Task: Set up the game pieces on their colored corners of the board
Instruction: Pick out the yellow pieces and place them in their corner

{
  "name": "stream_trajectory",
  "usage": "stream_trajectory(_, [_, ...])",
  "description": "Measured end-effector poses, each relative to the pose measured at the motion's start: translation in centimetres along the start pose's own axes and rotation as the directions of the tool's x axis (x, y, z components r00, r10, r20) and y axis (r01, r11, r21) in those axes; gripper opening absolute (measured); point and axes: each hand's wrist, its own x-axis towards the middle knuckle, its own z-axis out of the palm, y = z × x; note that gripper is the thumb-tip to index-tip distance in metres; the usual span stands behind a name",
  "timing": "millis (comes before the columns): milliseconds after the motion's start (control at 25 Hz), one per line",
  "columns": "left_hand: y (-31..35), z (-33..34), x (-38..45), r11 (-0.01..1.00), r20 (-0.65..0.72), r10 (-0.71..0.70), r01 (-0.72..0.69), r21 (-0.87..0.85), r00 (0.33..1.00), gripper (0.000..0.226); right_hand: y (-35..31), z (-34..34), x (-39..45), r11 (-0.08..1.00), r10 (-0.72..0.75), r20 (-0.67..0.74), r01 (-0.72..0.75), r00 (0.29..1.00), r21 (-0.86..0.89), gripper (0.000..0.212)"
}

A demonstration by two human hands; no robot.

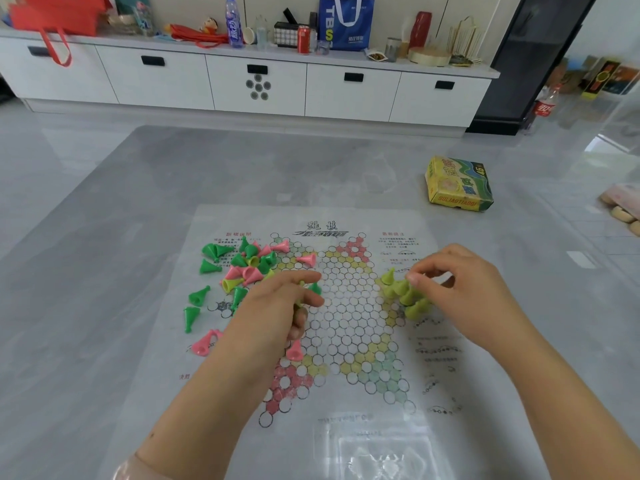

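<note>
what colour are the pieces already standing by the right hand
Yellow-green: the standing pieces cluster on the board's right corner, under the right hand; the head view shows them best.

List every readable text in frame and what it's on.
"SULIAOTIAOQI": front edge of the yellow game box, roughly legible.
"46": top of the same box.
"TBS": blue tote bag on the cabinet, partly cut off.
Paper board: Chinese title and side notes too blurred to read.
Red can, drink bottle, floor bottle: labels unreadable.
</note>
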Motion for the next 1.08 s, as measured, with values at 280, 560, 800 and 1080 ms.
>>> stream_trajectory(280, [-0.2, 0.4, -0.1, 0.996, 0.001, 0.045, -0.045, 0.072, 0.999, 0.024, 0.5, 1.4, 0.1, 0.977, -0.050, 0.092, 0.068, 0.994, -0.204, 0.006])
stream_trajectory(560, [-0.2, 0.2, 0.0, 0.997, 0.006, 0.057, -0.057, 0.057, 0.998, 0.019, 0.5, 1.3, 0.0, 0.964, -0.060, 0.110, 0.086, 0.992, -0.253, 0.008])
stream_trajectory(800, [-0.4, -0.1, 0.2, 0.997, 0.027, 0.059, -0.060, 0.055, 0.998, 0.014, 0.5, 1.2, -0.1, 0.963, -0.053, 0.116, 0.082, 0.992, -0.257, 0.007])
stream_trajectory(1080, [-0.4, -0.1, 0.2, 0.997, 0.022, 0.054, -0.055, 0.052, 0.998, 0.013, 0.6, 1.3, 0.0, 0.960, -0.056, 0.105, 0.083, 0.993, -0.266, 0.008])
